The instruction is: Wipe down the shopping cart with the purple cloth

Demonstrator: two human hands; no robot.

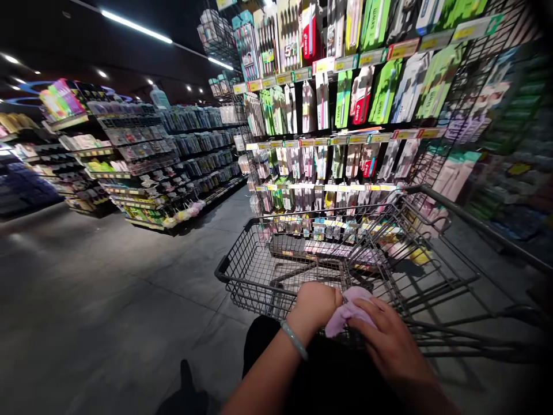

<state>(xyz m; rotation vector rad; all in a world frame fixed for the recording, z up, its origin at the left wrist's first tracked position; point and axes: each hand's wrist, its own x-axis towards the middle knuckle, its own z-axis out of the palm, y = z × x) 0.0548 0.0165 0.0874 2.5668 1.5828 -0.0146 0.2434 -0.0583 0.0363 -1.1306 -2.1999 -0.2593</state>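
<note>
A small pink cloth-like item (351,308) is held between both hands just above the near rim of a dark wire shopping cart (242,275). My left hand (314,305) is curled into a fist on its left end, with a pale green bangle on the wrist. My right hand (389,334) lies over its right side, fingers bent and pressing on it. What the pink item is cannot be made out.
Behind the cart, a wire rack (345,115) is hung with packaged toothbrushes and yellow price tags. Long shelves of goods (142,167) line the aisle at left. Grey tiled floor (108,288) stretches ahead and left. My dark trousers show at the bottom.
</note>
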